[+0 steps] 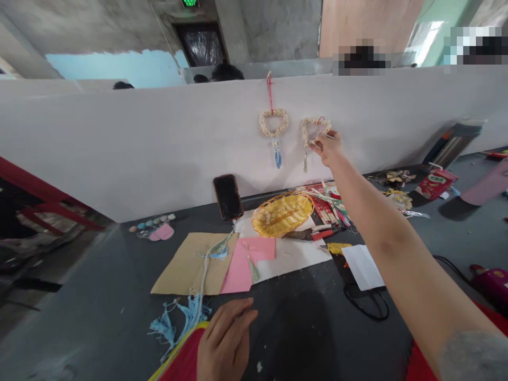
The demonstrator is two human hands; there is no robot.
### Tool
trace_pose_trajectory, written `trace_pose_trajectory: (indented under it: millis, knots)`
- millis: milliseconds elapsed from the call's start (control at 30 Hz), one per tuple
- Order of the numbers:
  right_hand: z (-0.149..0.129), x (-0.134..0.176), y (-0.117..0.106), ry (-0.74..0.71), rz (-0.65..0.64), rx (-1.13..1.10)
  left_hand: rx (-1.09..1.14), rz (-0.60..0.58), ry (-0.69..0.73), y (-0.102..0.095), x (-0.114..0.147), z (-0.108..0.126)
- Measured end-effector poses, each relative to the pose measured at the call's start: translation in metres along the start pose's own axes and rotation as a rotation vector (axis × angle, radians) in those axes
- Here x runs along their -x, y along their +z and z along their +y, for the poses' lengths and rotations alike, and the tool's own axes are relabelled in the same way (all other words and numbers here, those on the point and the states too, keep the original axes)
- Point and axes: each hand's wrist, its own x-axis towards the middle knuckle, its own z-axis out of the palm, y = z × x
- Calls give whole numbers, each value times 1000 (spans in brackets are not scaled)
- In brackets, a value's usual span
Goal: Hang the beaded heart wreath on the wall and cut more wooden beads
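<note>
- Ornament [305,132]: cream, knobbly, heart-shaped, with a red loop above and pale tassel below, before the white partition [159,143], beside a blue-tasselled heart [262,126].
- Right hand [328,149]: fingers pinched on its lower edge.
- Left hand [227,336]: half open, loosely bent, empty, near blue tassels [163,324].

One head-worn camera looks forward and down over the tabletop [99,296] — left hand [224,338] close, white partition [178,143] facing it.

Craft workshop: pliers [305,234], tassels [193,311]
</note>
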Motion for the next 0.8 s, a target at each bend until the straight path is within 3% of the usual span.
trace_pose_trajectory:
  millis: [567, 800]
  knots:
    - [2, 5, 0, 12, 5, -9, -15, -6, 13, -1, 0, 2]
    - [-5, 16, -15, 13, 17, 11, -13, 20, 12, -2, -7, 6]
